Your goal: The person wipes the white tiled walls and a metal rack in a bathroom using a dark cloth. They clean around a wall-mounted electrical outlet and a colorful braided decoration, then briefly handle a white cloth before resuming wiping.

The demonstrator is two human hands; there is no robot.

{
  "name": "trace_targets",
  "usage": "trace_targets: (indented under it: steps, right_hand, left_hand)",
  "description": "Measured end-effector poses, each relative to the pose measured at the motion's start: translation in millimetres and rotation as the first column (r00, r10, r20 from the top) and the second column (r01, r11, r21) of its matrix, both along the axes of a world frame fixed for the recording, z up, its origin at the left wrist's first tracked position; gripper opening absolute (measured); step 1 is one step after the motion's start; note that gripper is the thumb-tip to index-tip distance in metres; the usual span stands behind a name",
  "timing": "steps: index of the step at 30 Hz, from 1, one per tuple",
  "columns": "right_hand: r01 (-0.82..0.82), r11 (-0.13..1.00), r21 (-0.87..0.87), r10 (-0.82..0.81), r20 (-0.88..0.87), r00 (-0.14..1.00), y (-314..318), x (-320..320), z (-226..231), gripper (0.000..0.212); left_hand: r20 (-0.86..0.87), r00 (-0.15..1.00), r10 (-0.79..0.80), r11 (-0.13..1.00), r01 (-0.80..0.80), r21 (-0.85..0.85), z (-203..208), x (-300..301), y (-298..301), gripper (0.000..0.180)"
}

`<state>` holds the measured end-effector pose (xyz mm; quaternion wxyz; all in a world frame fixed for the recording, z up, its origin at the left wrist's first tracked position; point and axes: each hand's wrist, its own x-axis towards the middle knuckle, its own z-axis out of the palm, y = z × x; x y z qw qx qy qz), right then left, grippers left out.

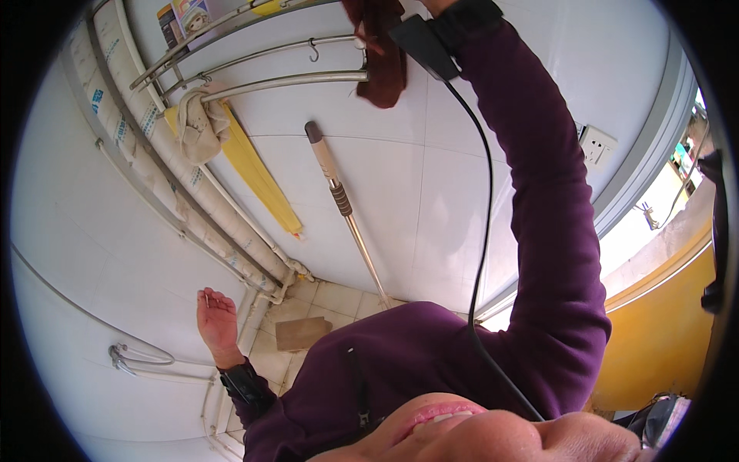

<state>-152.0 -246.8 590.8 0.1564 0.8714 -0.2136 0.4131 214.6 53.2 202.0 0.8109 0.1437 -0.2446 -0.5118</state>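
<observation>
My right arm reaches up to the top edge of the view, where only the base of my right hand shows; its fingers are out of sight. Close to its left, a dark reddish-brown cloth hangs over the end of a metal towel rack. A black device with a cable is strapped at my right wrist. Low on the left, my left hand is raised beside the wall, palm showing, fingers loosely bent and nothing visible in them. A black band circles that wrist.
A beige cloth and a long yellow item hang at the rack's left. A telescopic pole leans on the wall. Wrapped pipes run down the corner; a shower fitting and a doorway frame flank me.
</observation>
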Motion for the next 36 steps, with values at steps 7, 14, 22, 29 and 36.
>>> trace_targets:
  steps: [7, 14, 22, 29, 36]
  right_hand:
    - [-0.213, 0.971, -0.111, 0.217, 0.031, 0.976, 43.2, 12.5, -20.0, 0.028]
    - [0.005, 0.993, -0.117, -0.002, 0.025, 1.000, 49.1, 16.0, -11.0, 0.030]
    - [-0.146, 0.945, 0.291, 0.099, 0.170, 0.981, 55.2, 7.9, -10.6, 0.027]
    - [0.169, 0.963, -0.211, -0.152, 0.093, 0.984, 59.3, 23.8, -24.3, 0.019]
    - [-0.183, 0.936, -0.301, 0.179, -0.039, 0.983, 50.5, 7.8, -24.0, 0.021]
  left_hand:
    - [0.023, 0.998, -0.055, 0.996, 0.057, -0.073, 16.1, -3.3, -25.9, 0.015]
    - [-0.005, 0.986, -0.165, 0.983, 0.165, -0.083, 0.5, -6.4, -41.0, 0.014]
    - [-0.025, 0.977, -0.212, 0.975, 0.209, -0.081, -5.5, -5.5, -60.3, 0.014]
    - [-0.027, 0.953, -0.302, 0.951, 0.299, -0.080, 4.6, -20.3, -95.3, 0.013]
    - [0.031, 0.941, -0.337, 0.933, 0.338, -0.121, 15.7, -34.3, -109.8, 0.013]
